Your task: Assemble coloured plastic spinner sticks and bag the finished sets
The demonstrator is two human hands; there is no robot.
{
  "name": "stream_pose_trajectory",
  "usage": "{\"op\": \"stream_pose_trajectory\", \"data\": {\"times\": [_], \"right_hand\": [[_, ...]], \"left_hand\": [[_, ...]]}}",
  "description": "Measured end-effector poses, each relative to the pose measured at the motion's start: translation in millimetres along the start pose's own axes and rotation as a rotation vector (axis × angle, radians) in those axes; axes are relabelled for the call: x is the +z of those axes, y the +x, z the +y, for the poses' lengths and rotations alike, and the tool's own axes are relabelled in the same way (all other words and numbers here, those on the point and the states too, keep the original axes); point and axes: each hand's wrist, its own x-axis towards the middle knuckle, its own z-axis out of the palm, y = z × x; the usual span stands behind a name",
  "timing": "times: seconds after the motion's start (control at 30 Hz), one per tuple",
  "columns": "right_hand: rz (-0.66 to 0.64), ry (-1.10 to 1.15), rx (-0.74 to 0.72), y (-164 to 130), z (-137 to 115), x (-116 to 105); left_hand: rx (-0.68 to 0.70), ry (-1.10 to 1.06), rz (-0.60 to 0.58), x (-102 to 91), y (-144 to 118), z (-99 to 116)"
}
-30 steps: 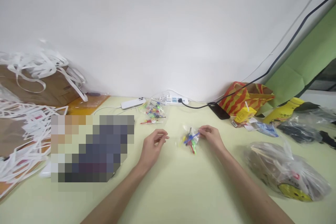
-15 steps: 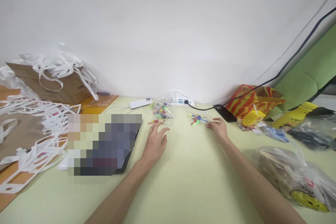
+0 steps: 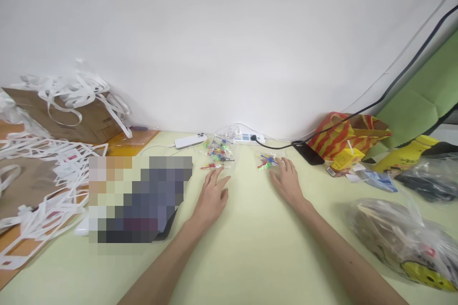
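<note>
My left hand [image 3: 212, 198] rests palm down on the pale green tabletop [image 3: 246, 238], its fingers apart and holding nothing. Just beyond its fingertips lies a clear plastic bag [image 3: 219, 150] of small red, blue, green and yellow pieces, with a red and white piece [image 3: 211, 166] at its near edge. To the right, a smaller clear bag [image 3: 265, 160] of similar coloured pieces lies flat. My right hand [image 3: 288, 182] is spread beside that bag, fingertips at its right edge; whether they touch it I cannot tell.
A white power strip [image 3: 246, 136] with a black cable [image 3: 275, 147] lies against the wall. A white phone [image 3: 189, 141], a black phone [image 3: 308, 153], a yellow drink carton [image 3: 345, 159] and a striped bag [image 3: 331, 133] stand around. White straps [image 3: 39, 228] cover the left side.
My right hand has turned palm down and spread its fingers, shifting left against the smaller bag. My left hand has barely moved. The view has shifted slightly.
</note>
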Motion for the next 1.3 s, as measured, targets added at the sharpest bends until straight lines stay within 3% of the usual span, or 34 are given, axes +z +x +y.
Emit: {"op": "stream_pose_trajectory", "data": {"times": [0.2,0.53,0.8,1.1,1.3], "right_hand": [[-0.129,-0.252,-0.215,-2,1,0],[-0.243,-0.157,-0.236,-6,-4,-4],[-0.338,-0.105,-0.373,-35,-46,-14],[-0.340,-0.111,-0.340,-38,-55,-14],[-0.381,-0.070,-0.441,-69,-101,-6]], "left_hand": [[-0.006,0.025,-0.054,3.0,-1,-3],[0.012,-0.015,-0.066,7.9,-2,-7],[-0.004,-0.013,-0.092,3.6,1,-4],[0.023,-0.046,-0.085,-1.9,1,0],[0.016,-0.001,-0.049,-3.9,2,5]]}}
